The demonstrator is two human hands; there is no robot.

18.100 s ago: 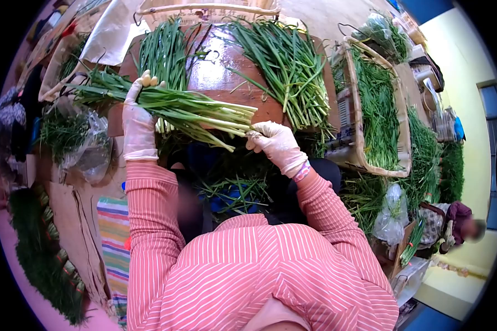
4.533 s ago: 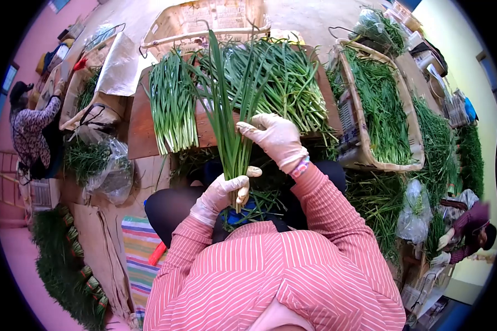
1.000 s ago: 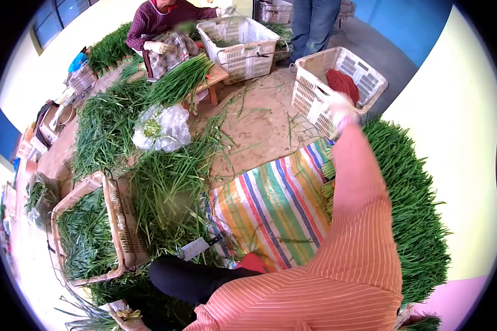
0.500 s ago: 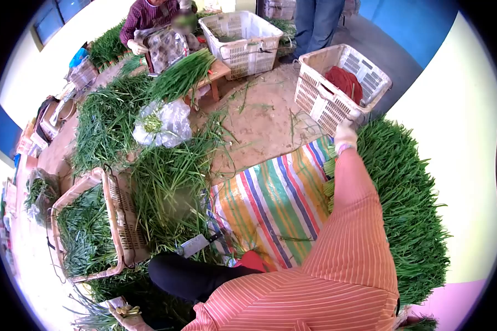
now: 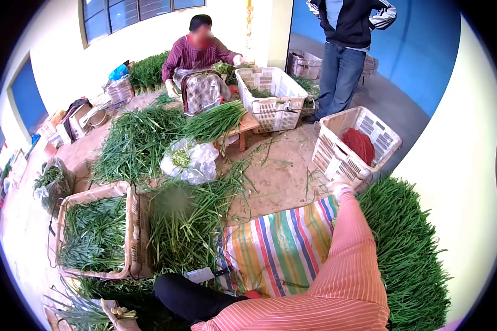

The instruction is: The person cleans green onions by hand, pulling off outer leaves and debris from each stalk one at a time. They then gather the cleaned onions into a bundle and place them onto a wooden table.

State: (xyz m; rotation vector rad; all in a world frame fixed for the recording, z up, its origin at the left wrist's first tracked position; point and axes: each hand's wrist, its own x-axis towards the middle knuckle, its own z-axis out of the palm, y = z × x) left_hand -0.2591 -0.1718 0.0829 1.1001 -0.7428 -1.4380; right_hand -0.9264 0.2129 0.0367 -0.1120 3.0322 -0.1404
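At the bottom left, my left hand (image 5: 120,321) is closed round a bunch of green chives (image 5: 88,312), its pale stem ends pointing right. My right arm reaches forward, and my gloved right hand (image 5: 342,186) is at the lower front edge of a white plastic crate (image 5: 331,151) holding red cloth (image 5: 359,145); its fingers are too small and blurred to make out. Beside that arm lies a large pile of chives (image 5: 403,254). Below the hand spreads a striped plastic sheet (image 5: 281,243). A cleaver (image 5: 201,275) lies near my knee.
A brown-rimmed crate (image 5: 131,220) full of greens stands at left, with loose greens (image 5: 193,231) beside it. Farther back are a plastic bag (image 5: 196,165), a small wooden table (image 5: 243,126) bearing chives and another white crate (image 5: 276,113). One person (image 5: 196,60) sits there; another (image 5: 339,71) stands.
My view has tilted up, so the scene sits lower and more of both people shows. My right hand stays by the crate. More of the bunch in my left hand is visible.
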